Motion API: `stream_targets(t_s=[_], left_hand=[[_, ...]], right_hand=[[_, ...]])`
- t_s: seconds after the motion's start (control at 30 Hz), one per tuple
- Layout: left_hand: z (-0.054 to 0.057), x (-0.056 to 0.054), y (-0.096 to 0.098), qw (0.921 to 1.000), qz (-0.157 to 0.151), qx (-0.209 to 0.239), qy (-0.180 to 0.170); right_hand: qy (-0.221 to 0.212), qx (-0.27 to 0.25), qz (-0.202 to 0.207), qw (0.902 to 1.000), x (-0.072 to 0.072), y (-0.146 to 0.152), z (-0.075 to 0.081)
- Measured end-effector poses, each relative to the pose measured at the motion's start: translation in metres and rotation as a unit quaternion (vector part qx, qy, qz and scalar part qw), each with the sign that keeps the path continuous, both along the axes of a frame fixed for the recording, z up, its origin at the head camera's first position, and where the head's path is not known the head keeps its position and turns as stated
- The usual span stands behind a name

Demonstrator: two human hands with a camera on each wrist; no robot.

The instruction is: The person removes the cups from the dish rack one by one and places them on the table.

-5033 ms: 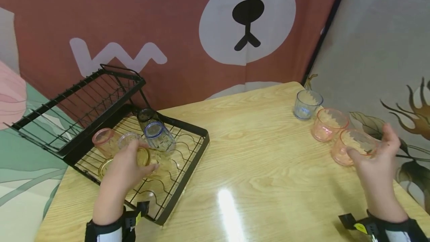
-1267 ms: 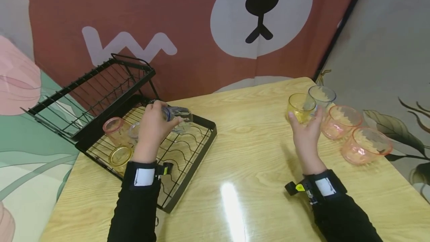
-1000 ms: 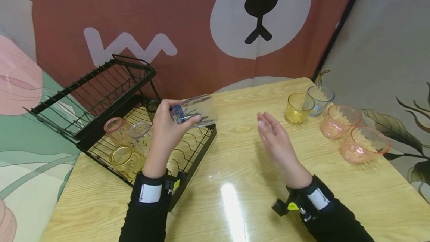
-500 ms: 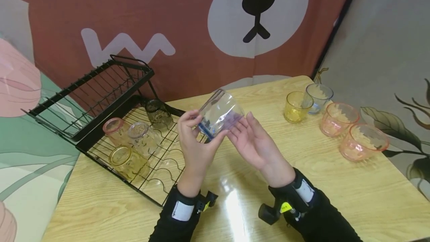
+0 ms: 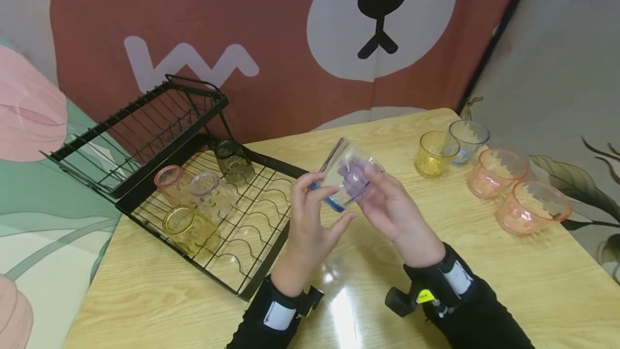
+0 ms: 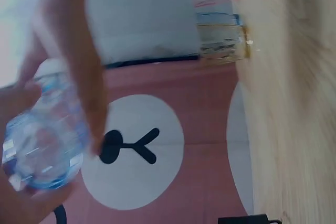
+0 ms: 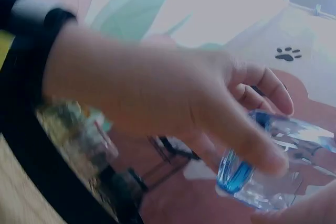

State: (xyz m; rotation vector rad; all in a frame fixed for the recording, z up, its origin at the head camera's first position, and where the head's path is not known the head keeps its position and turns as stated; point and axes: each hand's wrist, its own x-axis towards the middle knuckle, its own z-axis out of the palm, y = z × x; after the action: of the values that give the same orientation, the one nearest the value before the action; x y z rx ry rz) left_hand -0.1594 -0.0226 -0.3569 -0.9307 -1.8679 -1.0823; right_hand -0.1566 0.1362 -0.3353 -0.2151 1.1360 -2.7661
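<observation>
A clear drinking glass (image 5: 349,174) with a blue base lies tilted between my hands above the table in the head view. My right hand (image 5: 399,220) grips its open end, thumb on the near side and fingers behind. My left hand (image 5: 310,225) touches the blue base with its forefingers, its thumb standing just off the glass. In the right wrist view the left hand (image 7: 173,93) is blurred and its thumb overlaps the glass (image 7: 283,182). In the left wrist view the glass base (image 6: 44,153) faces the camera.
A black two-tier wire rack (image 5: 271,163) stands on the left; its lower tier holds a dark glass (image 5: 234,163), pink glass (image 5: 171,185), clear glass (image 5: 213,198) and yellow glass (image 5: 191,230). At the table's right edge stand another yellow glass (image 5: 433,158), a blue glass (image 5: 467,139) and two pink glasses (image 5: 533,209).
My right hand set the yellow glass at the right, then came to the middle. My left hand lifted the blue-based glass from the rack to it; the right hand now grips that glass.
</observation>
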Motion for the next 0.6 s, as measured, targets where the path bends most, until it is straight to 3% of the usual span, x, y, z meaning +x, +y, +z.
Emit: stream_targets(t_s=[0.13,0.27,0.33,0.43,0.53,0.6], left_hand=[[0.008,0.004,-0.006,0.9945,-0.029,-0.058,-0.082],[0.014,0.002,-0.021,0.9845,-0.025,-0.111,-0.134],[0.015,-0.001,-0.034,0.979,-0.008,-0.132,-0.156],[0.017,-0.007,-0.062,0.9682,0.024,-0.157,-0.193],[0.017,-0.013,-0.094,0.9543,0.067,-0.172,-0.235],[0.018,-0.016,-0.116,0.9415,0.101,-0.181,-0.266]], right_hand=[[0.008,0.032,-0.048,0.9983,0.003,0.012,-0.002],[0.047,0.096,-0.113,0.9879,0.007,0.024,-0.008],[0.049,0.122,-0.154,0.9793,0.008,0.034,-0.012],[0.015,0.143,-0.212,0.9665,0.008,0.052,-0.021],[-0.032,0.183,-0.268,0.9451,0.007,0.071,-0.033],[-0.071,0.217,-0.301,0.9257,0.005,0.082,-0.04]])
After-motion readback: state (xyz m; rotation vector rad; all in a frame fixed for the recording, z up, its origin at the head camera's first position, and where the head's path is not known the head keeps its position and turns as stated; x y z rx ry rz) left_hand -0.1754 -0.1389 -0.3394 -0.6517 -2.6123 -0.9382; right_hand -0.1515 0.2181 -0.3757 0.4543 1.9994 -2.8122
